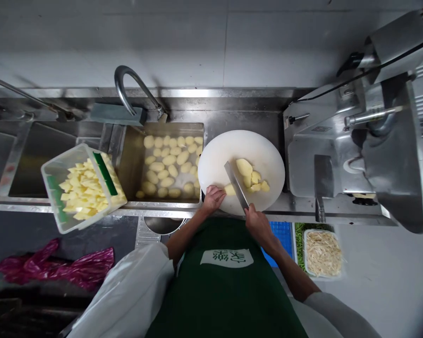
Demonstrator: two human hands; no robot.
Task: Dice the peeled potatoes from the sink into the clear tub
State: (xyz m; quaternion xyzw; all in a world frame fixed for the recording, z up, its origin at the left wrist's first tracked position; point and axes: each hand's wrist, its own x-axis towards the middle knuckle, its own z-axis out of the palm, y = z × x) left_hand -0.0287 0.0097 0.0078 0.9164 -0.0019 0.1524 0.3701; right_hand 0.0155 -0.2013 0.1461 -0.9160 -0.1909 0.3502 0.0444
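Note:
On the white round cutting board (215, 155), my left hand (213, 197) has its fingers curled against a peeled potato piece (230, 189), pressing it to the board. My right hand (257, 220) grips the handle of a kitchen knife (235, 182). The blade stands at the right part of that piece; whether it has cut in, I cannot tell. Just right of the blade lie a larger potato half (244, 167) and several cut potato chunks (255, 177).
Left of the board, a sink (132, 159) holds several peeled potatoes in water under a curved faucet (123, 89). A clear tub (61, 220) of potato chunks straddles the sink edge farther left. A slicing machine (303, 145) with a cleaver (323, 176) on it stands at right.

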